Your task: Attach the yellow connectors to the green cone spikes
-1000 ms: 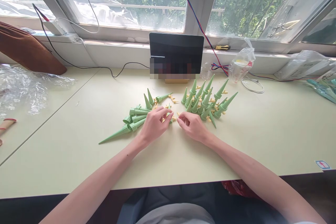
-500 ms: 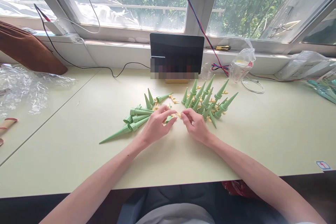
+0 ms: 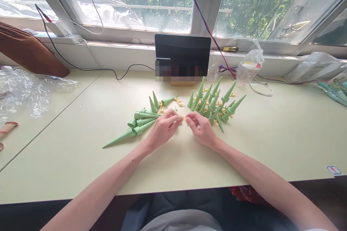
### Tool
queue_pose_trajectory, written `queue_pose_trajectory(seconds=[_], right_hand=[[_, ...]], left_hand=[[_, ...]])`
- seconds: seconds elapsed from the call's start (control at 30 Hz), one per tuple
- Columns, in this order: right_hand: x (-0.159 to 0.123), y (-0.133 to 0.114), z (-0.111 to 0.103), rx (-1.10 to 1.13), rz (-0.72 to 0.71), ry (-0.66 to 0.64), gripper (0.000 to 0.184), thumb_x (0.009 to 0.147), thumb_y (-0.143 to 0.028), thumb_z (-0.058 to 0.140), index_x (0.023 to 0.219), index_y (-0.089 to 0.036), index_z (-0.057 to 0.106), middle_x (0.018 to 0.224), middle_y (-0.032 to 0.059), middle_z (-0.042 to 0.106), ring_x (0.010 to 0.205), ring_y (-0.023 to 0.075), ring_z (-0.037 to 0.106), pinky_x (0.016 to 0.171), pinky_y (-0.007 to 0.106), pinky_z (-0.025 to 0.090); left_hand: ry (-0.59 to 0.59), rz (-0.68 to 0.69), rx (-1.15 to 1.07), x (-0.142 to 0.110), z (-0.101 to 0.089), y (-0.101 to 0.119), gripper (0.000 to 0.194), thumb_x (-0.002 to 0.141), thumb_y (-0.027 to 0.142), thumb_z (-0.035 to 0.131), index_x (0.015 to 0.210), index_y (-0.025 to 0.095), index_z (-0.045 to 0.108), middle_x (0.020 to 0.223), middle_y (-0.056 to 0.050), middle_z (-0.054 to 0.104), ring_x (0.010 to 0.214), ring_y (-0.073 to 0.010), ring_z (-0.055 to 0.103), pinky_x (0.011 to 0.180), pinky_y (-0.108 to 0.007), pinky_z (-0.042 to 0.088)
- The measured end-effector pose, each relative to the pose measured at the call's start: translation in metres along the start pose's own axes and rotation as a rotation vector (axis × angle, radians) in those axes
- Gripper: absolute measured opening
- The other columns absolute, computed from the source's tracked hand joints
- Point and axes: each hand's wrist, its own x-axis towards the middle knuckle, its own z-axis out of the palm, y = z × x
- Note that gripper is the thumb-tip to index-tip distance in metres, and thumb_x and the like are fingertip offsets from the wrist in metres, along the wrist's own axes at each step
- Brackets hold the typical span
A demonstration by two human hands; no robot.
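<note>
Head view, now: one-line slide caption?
Left hand and right hand pinch a small yellow part between piles of green cones.

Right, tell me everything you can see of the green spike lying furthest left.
The furthest-left green spike is a long, slim cone, seemingly plastic, widening to a ridged collar. It lies on its side on the table, tip pointing left and toward the person. Its collar sits right by the other green spikes; contact is hard to tell. No hand touches it.
</note>
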Motion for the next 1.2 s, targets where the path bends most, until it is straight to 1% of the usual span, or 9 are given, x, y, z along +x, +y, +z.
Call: queue_pose_trajectory(seconds=[0.17,0.27,0.47,0.6,0.7,0.87,0.97,1.1,1.2], right_hand=[[0.001,-0.003,0.000,0.021,-0.017,0.016,0.024,0.098,-0.041,0.049,0.103,-0.019,0.057,0.091,0.0055,0.066,0.056,0.0114,0.058,0.051,0.025,0.043],[0.001,-0.003,0.000,0.035,-0.032,0.018,0.023,0.098,-0.041,0.050,0.102,-0.019,0.057,0.092,0.0053,0.066,0.054,0.0103,0.055,0.052,0.026,0.045],[0.001,-0.003,0.001,0.054,-0.033,0.010,0.025,0.098,-0.043,0.048,0.103,-0.019,0.056,0.090,0.0048,0.065,0.053,0.0101,0.054,0.052,0.026,0.046],[0.001,-0.001,0.001,0.061,-0.033,0.007,0.025,0.098,-0.042,0.049,0.104,-0.019,0.057,0.089,0.0051,0.065,0.056,0.0113,0.058,0.053,0.026,0.046],[0.001,0.000,0.002,0.052,-0.021,0.023,0.024,0.098,-0.041,0.049,0.105,-0.019,0.057,0.087,0.0052,0.065,0.059,0.0127,0.060,0.054,0.026,0.047],[0.000,0.004,0.002,0.047,-0.018,0.053,0.023,0.098,-0.041,0.050,0.102,-0.019,0.058,0.079,0.0031,0.064,0.063,0.0147,0.062,0.057,0.027,0.047],[0.000,0.006,0.003,0.037,-0.014,0.052,0.023,0.098,-0.041,0.049,0.100,-0.020,0.058,0.076,0.0024,0.063,0.065,0.0151,0.062,0.059,0.027,0.048],[0.000,0.009,0.003,0.036,-0.008,0.050,0.024,0.099,-0.041,0.048,0.098,-0.020,0.059,0.076,0.0026,0.062,0.063,0.0144,0.060,0.059,0.027,0.049],[0.000,0.009,0.004,0.051,-0.021,0.050,0.023,0.099,-0.040,0.048,0.098,-0.019,0.058,0.076,0.0026,0.062,0.062,0.0139,0.059,0.058,0.026,0.048]], left_hand=[[0.002,-0.003,0.000,0.000,-0.001,0.001,0.015,0.097,0.018,0.054,0.094,0.020,0.068,0.083,-0.002,0.056,0.067,-0.0105,0.052,0.061,-0.024,0.042],[-0.004,-0.008,0.004,0.000,-0.001,0.001,0.015,0.097,0.019,0.054,0.093,0.021,0.069,0.083,-0.002,0.056,0.067,-0.0105,0.051,0.061,-0.024,0.042],[-0.012,-0.018,-0.004,0.000,0.000,0.000,0.017,0.098,0.021,0.053,0.094,0.021,0.069,0.083,-0.002,0.057,0.067,-0.0108,0.052,0.061,-0.024,0.042],[-0.019,-0.020,0.014,-0.001,0.001,-0.001,0.014,0.096,0.023,0.056,0.095,0.021,0.070,0.084,-0.002,0.057,0.066,-0.0107,0.051,0.062,-0.024,0.042],[-0.005,-0.056,0.032,0.000,0.000,0.000,0.014,0.096,0.026,0.057,0.093,0.020,0.070,0.085,-0.003,0.057,0.063,-0.0099,0.050,0.061,-0.025,0.042],[0.030,-0.166,0.070,0.003,-0.001,0.001,0.018,0.096,0.029,0.056,0.089,0.018,0.069,0.079,-0.001,0.056,0.057,-0.0092,0.046,0.058,-0.025,0.041],[0.012,-0.202,0.099,0.003,-0.001,0.000,0.016,0.094,0.030,0.059,0.089,0.018,0.069,0.077,-0.001,0.058,0.056,-0.0098,0.047,0.057,-0.025,0.040],[-0.039,-0.232,0.129,0.003,-0.001,0.000,0.012,0.091,0.026,0.061,0.087,0.018,0.068,0.073,0.000,0.058,0.057,-0.0111,0.048,0.057,-0.025,0.038],[-0.074,-0.252,0.148,0.002,0.000,0.000,0.011,0.091,0.026,0.061,0.088,0.018,0.068,0.073,0.000,0.057,0.057,-0.0115,0.048,0.058,-0.026,0.038]])
